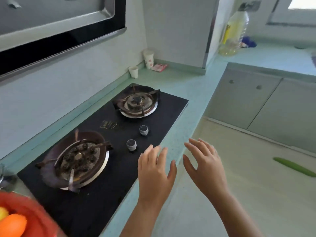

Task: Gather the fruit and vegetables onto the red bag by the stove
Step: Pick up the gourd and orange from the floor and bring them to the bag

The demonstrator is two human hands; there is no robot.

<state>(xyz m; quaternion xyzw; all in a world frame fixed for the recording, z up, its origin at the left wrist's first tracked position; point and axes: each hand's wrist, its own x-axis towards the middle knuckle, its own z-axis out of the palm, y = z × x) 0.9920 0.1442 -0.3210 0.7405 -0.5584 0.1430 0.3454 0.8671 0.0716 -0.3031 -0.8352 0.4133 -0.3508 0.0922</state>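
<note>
Red bag (34, 218): bottom-left corner of view, on the counter just beside the stove (119, 151), mostly cut off by the frame edge. Contents visible: one orange fruit (12, 225) and, touching it, part of a yellow piece (3, 213); kind of each not determinable.

Cucumber (295, 166): long, green, lying on the pale floor at far right, well apart from the bag and below counter level. Judged to be the next item for collection.

Left hand (154, 175): fingers spread wide, palm down, holding nothing; hovers over the front edge of the stove near the two knobs (137, 137).

Right hand (205, 165): fingers likewise splayed and empty; hovers beyond the counter edge, above the floor.

Surroundings: two-burner black glass hob with stained pan supports; teal countertop (188, 86); two paper cups (141, 65) and a pink wrapper in the far corner; oil bottle (233, 31) on the side counter.

Risks, as judged: cucumber may roll when grasped on the smooth floor; reaching down near the hob could brush a knob; a long item laid on an already loaded, partly unseen bag may slide off or dislodge the fruit.
</note>
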